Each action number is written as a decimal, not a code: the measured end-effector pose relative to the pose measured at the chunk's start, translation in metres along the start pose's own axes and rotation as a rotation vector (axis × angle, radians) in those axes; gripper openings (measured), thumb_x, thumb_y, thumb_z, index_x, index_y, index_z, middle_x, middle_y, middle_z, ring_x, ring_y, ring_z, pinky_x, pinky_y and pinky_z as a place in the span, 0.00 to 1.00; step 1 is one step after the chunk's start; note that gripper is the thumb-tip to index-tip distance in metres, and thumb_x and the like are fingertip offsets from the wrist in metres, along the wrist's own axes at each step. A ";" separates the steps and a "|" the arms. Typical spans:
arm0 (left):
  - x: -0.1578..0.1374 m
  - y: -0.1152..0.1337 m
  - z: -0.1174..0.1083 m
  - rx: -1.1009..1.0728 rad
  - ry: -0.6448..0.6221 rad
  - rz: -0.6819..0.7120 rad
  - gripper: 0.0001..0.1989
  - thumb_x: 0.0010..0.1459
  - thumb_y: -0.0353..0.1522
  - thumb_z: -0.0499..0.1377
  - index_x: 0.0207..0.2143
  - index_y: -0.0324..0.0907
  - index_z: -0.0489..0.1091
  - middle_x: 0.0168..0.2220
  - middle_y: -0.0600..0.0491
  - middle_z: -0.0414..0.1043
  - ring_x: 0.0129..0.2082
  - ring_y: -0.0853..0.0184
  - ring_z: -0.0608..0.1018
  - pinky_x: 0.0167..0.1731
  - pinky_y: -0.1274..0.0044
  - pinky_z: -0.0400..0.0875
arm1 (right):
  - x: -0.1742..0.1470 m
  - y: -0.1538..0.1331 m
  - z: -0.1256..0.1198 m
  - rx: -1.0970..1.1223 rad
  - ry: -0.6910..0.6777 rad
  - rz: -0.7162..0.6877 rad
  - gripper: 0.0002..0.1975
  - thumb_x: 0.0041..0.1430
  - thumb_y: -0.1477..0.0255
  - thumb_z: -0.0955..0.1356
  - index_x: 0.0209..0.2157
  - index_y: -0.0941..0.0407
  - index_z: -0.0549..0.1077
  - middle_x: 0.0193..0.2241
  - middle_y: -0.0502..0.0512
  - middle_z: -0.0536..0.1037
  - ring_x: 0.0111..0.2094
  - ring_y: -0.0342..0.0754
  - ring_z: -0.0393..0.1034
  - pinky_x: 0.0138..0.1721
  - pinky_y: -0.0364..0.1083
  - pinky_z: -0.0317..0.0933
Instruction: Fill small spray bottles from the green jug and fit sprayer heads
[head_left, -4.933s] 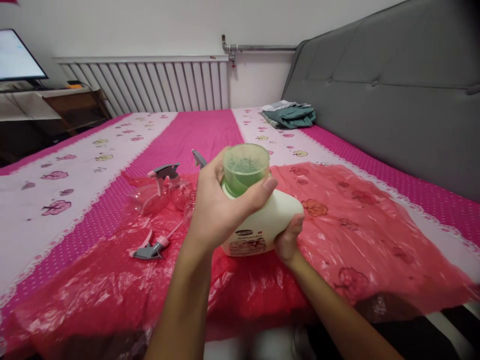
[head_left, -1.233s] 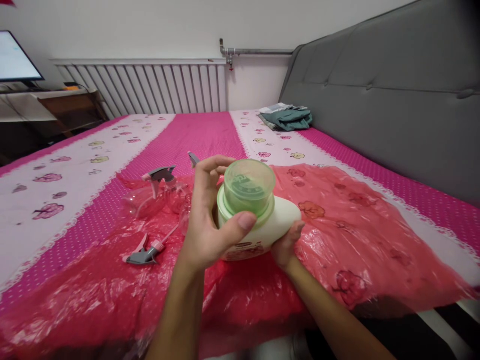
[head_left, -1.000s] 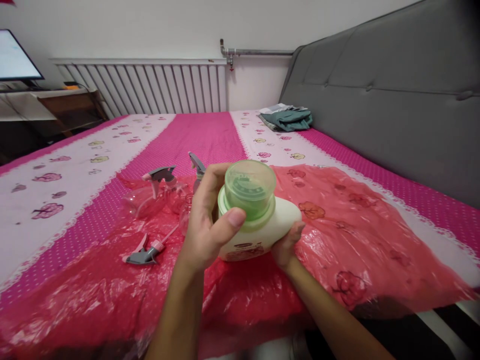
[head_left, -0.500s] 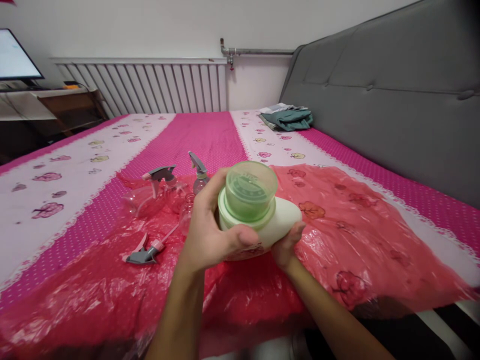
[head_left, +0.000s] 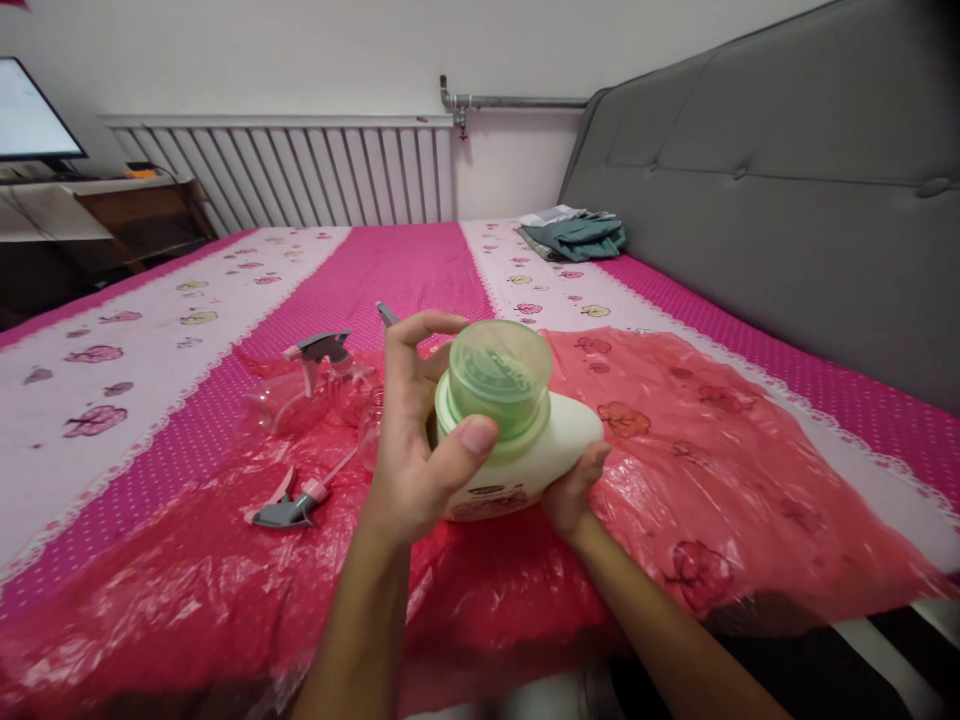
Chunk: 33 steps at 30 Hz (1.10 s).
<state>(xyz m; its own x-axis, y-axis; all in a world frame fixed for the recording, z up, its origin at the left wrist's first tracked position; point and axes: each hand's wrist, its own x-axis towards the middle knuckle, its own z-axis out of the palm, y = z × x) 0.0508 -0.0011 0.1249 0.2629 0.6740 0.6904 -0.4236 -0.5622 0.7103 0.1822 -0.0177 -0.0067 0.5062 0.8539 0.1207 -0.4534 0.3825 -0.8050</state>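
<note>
A pale green-white detergent bottle (head_left: pixel 566 430) with a translucent green cap (head_left: pixel 501 380) leans toward me above the red plastic sheet. My left hand (head_left: pixel 420 430) is curled about the cap, its thumb against the near side and its index finger behind. My right hand (head_left: pixel 574 490) grips the bottle's right side from below. Left of them, a grey and pink spray head (head_left: pixel 289 510) lies loose on the sheet. Behind it are a clear spray bottle (head_left: pixel 285 400) on its side and an open clear bottle (head_left: pixel 371 430), partly hidden by my left hand.
The red plastic sheet (head_left: pixel 150 600) covers the front of a bed with a pink and white floral cover (head_left: pixel 405 265). Folded clothes (head_left: pixel 574 238) lie at the back right beside a grey headboard (head_left: pixel 750 200). A radiator (head_left: pixel 300 170) lines the wall; a monitor (head_left: pixel 34 110) stands far left.
My left hand's fingers have lifted and shifted round the cap, with the thumb moved up onto its side. The cap has turned slightly. The right hand and bottle stay nearly still.
</note>
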 end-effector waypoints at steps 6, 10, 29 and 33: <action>-0.001 -0.001 -0.006 0.040 0.014 0.002 0.23 0.63 0.53 0.65 0.50 0.47 0.72 0.46 0.48 0.81 0.50 0.52 0.83 0.45 0.65 0.79 | 0.002 0.004 0.000 0.008 0.093 -0.057 0.47 0.49 0.28 0.68 0.55 0.50 0.80 0.53 0.57 0.86 0.69 0.61 0.70 0.66 0.53 0.70; -0.002 -0.002 -0.007 0.099 -0.027 0.026 0.34 0.57 0.60 0.68 0.52 0.45 0.72 0.48 0.48 0.80 0.46 0.56 0.83 0.42 0.69 0.78 | 0.002 0.007 -0.003 0.016 0.106 -0.041 0.46 0.49 0.29 0.69 0.55 0.50 0.80 0.55 0.56 0.85 0.64 0.60 0.75 0.62 0.52 0.72; -0.006 0.001 -0.006 0.189 0.015 -0.051 0.26 0.57 0.51 0.71 0.51 0.45 0.77 0.43 0.50 0.80 0.40 0.60 0.81 0.39 0.70 0.77 | 0.003 0.004 -0.003 0.009 0.013 0.026 0.53 0.43 0.25 0.67 0.57 0.51 0.79 0.56 0.59 0.84 0.62 0.65 0.77 0.57 0.56 0.76; 0.000 0.002 -0.008 0.238 0.001 -0.048 0.27 0.60 0.52 0.69 0.53 0.45 0.76 0.43 0.50 0.80 0.40 0.60 0.81 0.39 0.71 0.77 | 0.008 0.001 0.001 0.002 -0.012 0.042 0.53 0.44 0.24 0.66 0.56 0.52 0.79 0.54 0.59 0.86 0.60 0.63 0.79 0.55 0.55 0.77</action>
<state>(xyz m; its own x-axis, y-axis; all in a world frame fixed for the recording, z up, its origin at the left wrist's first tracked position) 0.0435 0.0014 0.1249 0.2764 0.7031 0.6552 -0.1945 -0.6267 0.7546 0.1853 -0.0107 -0.0059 0.4783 0.8732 0.0938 -0.4752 0.3472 -0.8085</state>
